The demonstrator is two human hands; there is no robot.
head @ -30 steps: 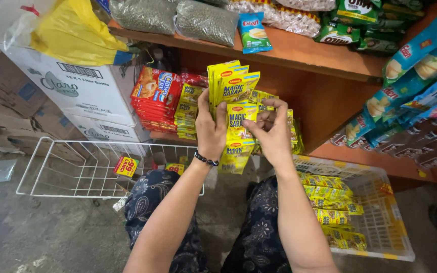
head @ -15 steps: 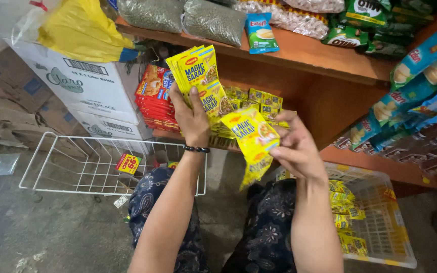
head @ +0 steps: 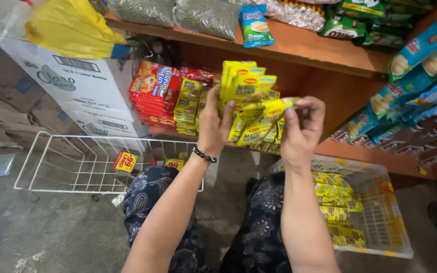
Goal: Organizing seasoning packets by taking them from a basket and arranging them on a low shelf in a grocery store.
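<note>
Gripped in left hand: fanned yellow sachet strips. Right hand pinches one strip's end. Step: sorting strips; next needs clean separation toward lower shelf.

The yellow sachets in my left hand were glossy plastic film, crinkled and catching light; the strip pinched in my right hand shone the same. The shelf was smooth, matt orange-brown wood. The white basket was coated wire, the box matt cardboard, the floor rough grey concrete, my bracelet dark beads.
</note>
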